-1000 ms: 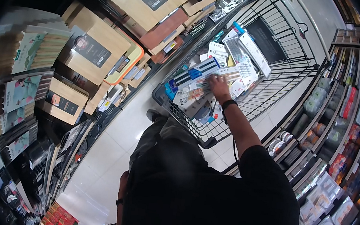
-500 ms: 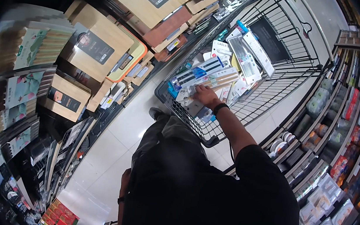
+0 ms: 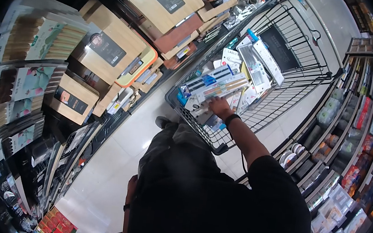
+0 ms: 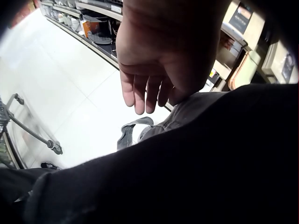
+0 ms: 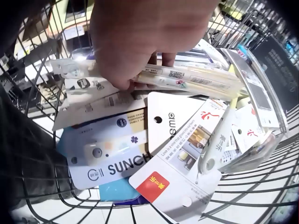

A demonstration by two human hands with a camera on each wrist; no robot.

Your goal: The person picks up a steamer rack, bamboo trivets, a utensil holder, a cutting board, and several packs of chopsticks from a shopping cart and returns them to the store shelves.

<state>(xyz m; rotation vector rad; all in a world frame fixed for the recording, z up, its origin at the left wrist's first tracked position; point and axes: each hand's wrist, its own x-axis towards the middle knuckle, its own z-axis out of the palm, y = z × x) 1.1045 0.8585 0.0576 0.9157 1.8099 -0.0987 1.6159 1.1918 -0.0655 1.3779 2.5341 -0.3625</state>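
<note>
My right hand is inside the shopping cart. In the right wrist view its thumb and fingers pinch a clear packet of wooden chopsticks, thumb along the near side. Under the packet lie a blue-grey card marked SUNCH, a white card with a hole and a white card with a red label. A white-handled utensil lies on that last card. My left hand hangs beside my leg, fingers loosely extended, holding nothing.
Wooden cutting boards fill the shelf at left, beside packs of chopsticks. Packaged goods line the right shelf. A card marked LADLE and a long clear package lie further up the cart.
My right hand has moved from over the middle of the packages toward the cart's near side, leaving more of the chopstick packet showing. The left hand still hangs down.
</note>
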